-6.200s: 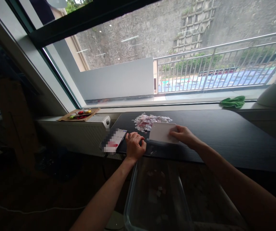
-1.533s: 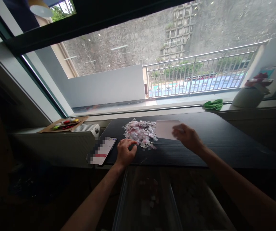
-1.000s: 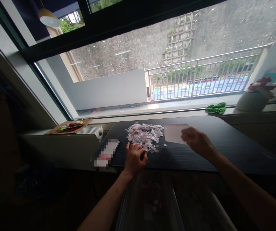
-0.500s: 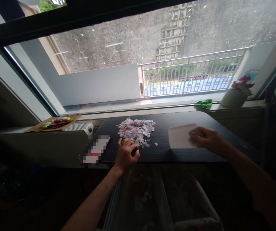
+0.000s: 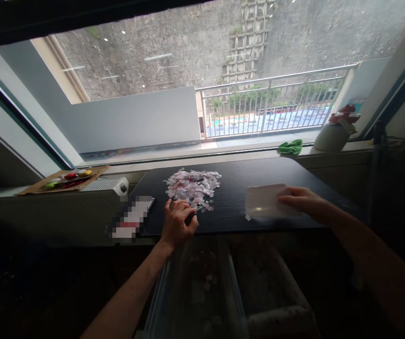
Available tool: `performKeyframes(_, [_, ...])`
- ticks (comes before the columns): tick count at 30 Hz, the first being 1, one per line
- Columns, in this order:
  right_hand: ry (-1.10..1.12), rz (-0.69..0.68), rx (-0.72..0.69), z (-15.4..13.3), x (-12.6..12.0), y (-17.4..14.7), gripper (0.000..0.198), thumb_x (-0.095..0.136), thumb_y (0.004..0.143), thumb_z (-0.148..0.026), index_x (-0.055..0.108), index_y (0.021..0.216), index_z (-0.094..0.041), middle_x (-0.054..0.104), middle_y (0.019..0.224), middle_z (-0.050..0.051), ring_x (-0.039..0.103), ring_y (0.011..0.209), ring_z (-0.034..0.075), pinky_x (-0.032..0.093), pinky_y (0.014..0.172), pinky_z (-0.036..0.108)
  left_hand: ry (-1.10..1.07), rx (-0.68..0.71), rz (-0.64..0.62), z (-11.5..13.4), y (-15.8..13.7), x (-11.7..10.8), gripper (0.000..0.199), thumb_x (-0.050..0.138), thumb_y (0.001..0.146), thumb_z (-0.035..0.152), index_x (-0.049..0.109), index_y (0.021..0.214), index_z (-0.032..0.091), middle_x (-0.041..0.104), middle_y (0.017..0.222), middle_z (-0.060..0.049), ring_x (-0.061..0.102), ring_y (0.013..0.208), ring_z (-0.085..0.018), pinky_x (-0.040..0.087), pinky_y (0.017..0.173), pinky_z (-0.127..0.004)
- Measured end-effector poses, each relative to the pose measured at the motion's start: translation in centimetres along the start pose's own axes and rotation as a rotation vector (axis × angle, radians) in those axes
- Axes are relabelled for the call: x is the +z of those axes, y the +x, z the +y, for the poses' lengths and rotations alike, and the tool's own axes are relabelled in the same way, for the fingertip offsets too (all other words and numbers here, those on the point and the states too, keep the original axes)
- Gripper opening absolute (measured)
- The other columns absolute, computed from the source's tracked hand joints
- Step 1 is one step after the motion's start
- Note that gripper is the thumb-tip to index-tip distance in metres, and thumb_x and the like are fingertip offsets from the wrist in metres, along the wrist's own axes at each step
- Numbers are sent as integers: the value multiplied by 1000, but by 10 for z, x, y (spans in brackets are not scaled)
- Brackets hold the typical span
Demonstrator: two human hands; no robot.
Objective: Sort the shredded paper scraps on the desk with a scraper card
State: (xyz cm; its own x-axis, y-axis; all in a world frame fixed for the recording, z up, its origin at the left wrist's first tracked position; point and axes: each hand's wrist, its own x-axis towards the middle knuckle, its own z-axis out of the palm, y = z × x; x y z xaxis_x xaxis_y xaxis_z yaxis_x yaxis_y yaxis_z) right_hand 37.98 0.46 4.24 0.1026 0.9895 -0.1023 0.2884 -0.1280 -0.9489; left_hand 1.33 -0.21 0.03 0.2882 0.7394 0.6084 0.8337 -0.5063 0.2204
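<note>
A heap of small white and pinkish paper scraps (image 5: 192, 184) lies on the black tabletop (image 5: 230, 188). At the heap's near edge is my left hand (image 5: 179, 219), its fingers curled in. Something dark shows between thumb and fingers, and I cannot make out whether it is an object or the tabletop. To the right, my right hand (image 5: 299, 198) grips the right side of a pale, flat plastic scraper (image 5: 263, 201), held tilted low over the table. Light glints off its face. One small scrap (image 5: 248, 218) sits by its lower left corner.
A phone (image 5: 133, 216), blurred out, lies at the table's left edge. Below the front edge are a clear bin (image 5: 202, 292) with some scraps and a second container (image 5: 276, 313). A green cloth (image 5: 290, 147) and a pale sprayer bottle (image 5: 333, 134) stand along the sill.
The view has turned a little right and down. My right hand and the scraper have shifted slightly right; a scrap now lies at its corner. My left hand stays by the heap.
</note>
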Motion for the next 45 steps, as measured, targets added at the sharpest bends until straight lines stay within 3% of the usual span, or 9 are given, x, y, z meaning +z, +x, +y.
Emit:
performKeyframes(3, [64,42,29,0,-17,-3,6,69,64,-23,72,69,-20,73,68,5,63,55,18,49,48,27,-4,11,10,-1,0,0,14,54,77,25,67,80,24,67,84,-4,58,103,-27,22,112,-55])
performKeyframes(11, [103,34,132,0,-9,-6,7,69,62,-12,70,60,-18,71,60,1,61,52,14,47,48,22,-5,12,16,-2,0,0,14,53,78,27,67,80,23,67,85,-3,59,103,-27,22,111,-55])
performKeyframes(18, [101,-34,139,9,-7,-15,3,71,62,-16,70,64,-18,72,64,1,63,56,14,49,52,23,11,40,24,-5,-1,1,16,53,78,28,67,82,22,67,85,-4,59,102,-27,23,110,-55])
performKeyframes(24, [130,-114,168,7,0,-18,15,77,57,-21,71,71,-17,74,69,2,65,61,15,51,57,23,12,35,23,-4,0,1,17,52,79,28,67,82,21,68,86,-5,59,103,-27,24,109,-55])
performKeyframes(35, [146,-120,192,-4,-4,-34,26,81,52,-26,70,73,-17,73,71,2,64,61,15,49,55,24,-26,17,41,-4,-1,1,15,54,78,27,68,80,22,68,85,-4,59,103,-28,23,110,-55])
performKeyframes(40, [115,-88,94,-9,6,-30,28,81,51,-29,69,74,-18,72,70,2,64,60,17,50,54,26,-106,-115,63,-12,4,-1,17,53,78,27,70,80,23,69,89,-4,57,104,-26,34,104,-50])
performKeyframes(45, [175,-28,-132,-15,48,-13,26,77,60,-36,70,81,-21,72,74,1,65,64,16,52,59,26,-56,-169,85,-25,10,-10,18,55,76,24,72,81,23,68,90,-4,57,102,-25,38,101,-47])
